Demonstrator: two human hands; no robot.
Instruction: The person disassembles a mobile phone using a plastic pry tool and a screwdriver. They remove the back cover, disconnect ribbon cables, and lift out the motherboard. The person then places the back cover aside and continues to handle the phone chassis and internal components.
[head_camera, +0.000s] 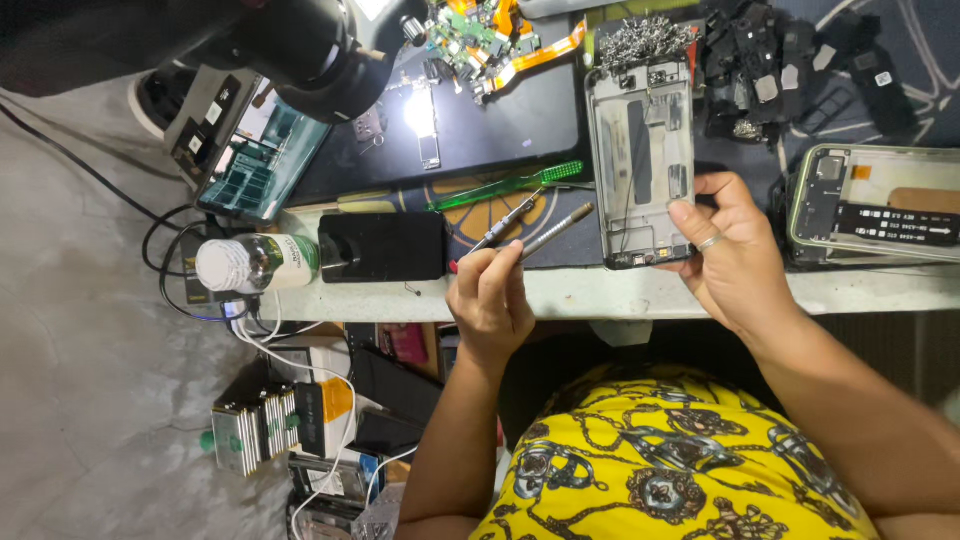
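1. Head view: the left hand (490, 300) pinched two slim metal tools (530, 228) together over the table edge (560, 292).
2. The right hand (730, 250) gripped one bare phone frame (642, 160) by its lower corner, flat on the mat.
3. One green brush (510, 186) and one bottle (258, 264) lay nearby.

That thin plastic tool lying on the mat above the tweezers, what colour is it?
The plastic tool is see-through green, shown best in the head view.
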